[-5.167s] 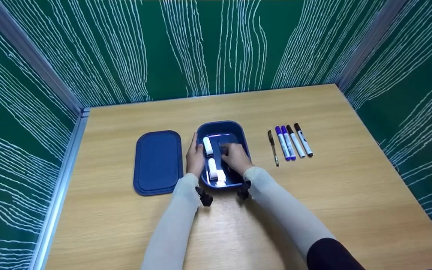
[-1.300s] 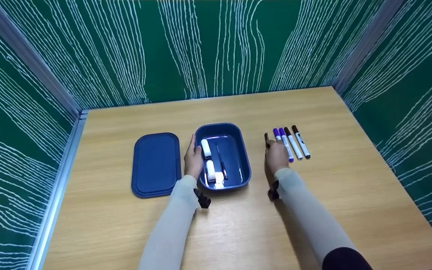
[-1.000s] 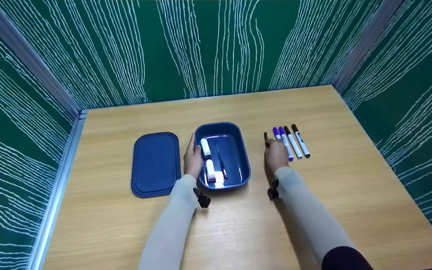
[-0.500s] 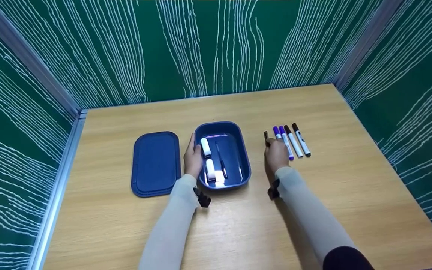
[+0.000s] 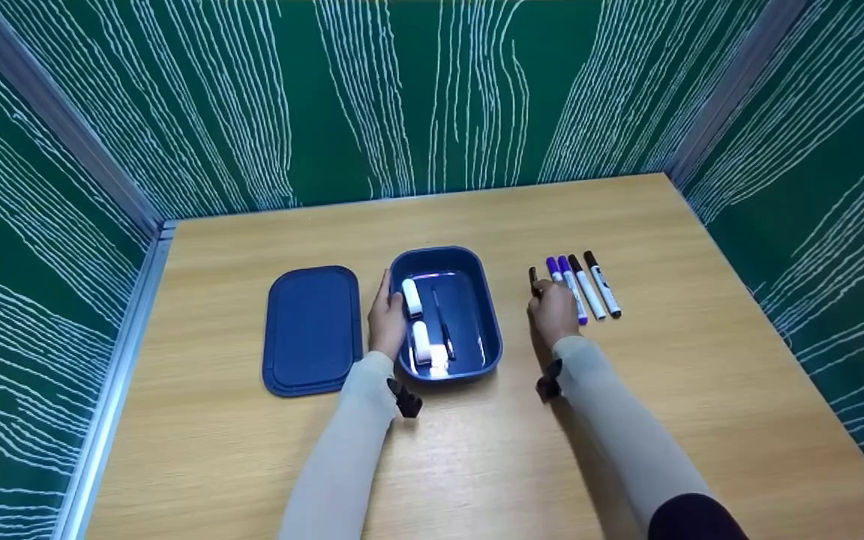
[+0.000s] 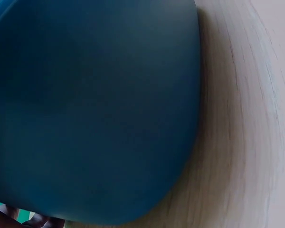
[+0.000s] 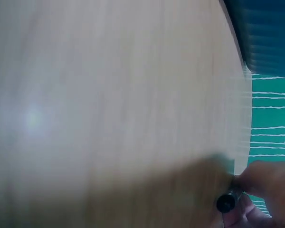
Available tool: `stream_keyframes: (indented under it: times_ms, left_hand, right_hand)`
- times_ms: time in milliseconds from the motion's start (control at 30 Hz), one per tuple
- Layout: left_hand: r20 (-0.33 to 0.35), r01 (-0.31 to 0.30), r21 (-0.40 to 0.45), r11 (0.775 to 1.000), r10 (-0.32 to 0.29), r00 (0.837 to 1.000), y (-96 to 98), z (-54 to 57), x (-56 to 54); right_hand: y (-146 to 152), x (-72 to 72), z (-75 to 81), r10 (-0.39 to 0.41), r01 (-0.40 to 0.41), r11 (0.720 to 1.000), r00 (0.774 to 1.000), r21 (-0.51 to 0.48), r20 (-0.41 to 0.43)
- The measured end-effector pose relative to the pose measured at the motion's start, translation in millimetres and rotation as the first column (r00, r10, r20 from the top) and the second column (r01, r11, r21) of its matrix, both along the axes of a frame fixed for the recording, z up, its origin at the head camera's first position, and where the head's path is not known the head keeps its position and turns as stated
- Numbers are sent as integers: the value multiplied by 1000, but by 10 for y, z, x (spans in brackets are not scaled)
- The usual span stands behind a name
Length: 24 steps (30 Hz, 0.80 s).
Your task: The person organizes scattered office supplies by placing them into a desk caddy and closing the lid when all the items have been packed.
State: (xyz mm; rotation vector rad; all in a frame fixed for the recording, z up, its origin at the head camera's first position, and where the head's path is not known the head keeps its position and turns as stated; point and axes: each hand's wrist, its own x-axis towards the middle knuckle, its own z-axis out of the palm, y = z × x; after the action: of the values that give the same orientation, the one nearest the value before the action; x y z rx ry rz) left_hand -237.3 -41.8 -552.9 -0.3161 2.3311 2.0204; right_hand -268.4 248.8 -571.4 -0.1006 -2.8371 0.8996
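A dark blue open box [image 5: 477,315] stands mid-table, with two small white rounded blocks, one far [image 5: 412,295] and one near [image 5: 421,342], along its left side. A slim dark pen [image 5: 442,319] lies in it beside them. My left hand [image 5: 387,322] rests against the box's left wall, fingers straight along the outside and thumb at the rim. On the right, my right hand [image 5: 554,311] pinches a black-capped pen [image 5: 533,279]; the right wrist view shows the dark end of that pen [image 7: 227,202] between thumb and fingers. Most of its length is hidden by the hand.
A flat dark blue lid [image 5: 312,330] lies left of the box. Just right of my right hand are two purple-capped markers [image 5: 571,285] and two black-capped markers [image 5: 601,285] in a row. Green walls with white lines [image 5: 462,90] border the wooden table.
Over five seconds ago my right hand was inside the box; it has moved right to the pen beside the markers and pinches it. In the last second almost nothing has moved.
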Motion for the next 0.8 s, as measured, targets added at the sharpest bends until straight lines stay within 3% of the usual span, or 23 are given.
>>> stream_keyframes:
  times_ms: [367,800]
  left_hand:
    - [18,7,-1,1000,-7,1000,-7,2,-5]
    - [9,1,-26,1000,-1,1000,-6,-11,-16]
  right_hand:
    - [13,-36,-10,-2,6,999,997,-50,77]
    - [7,6,10,-7,10,995,999,-96,33]
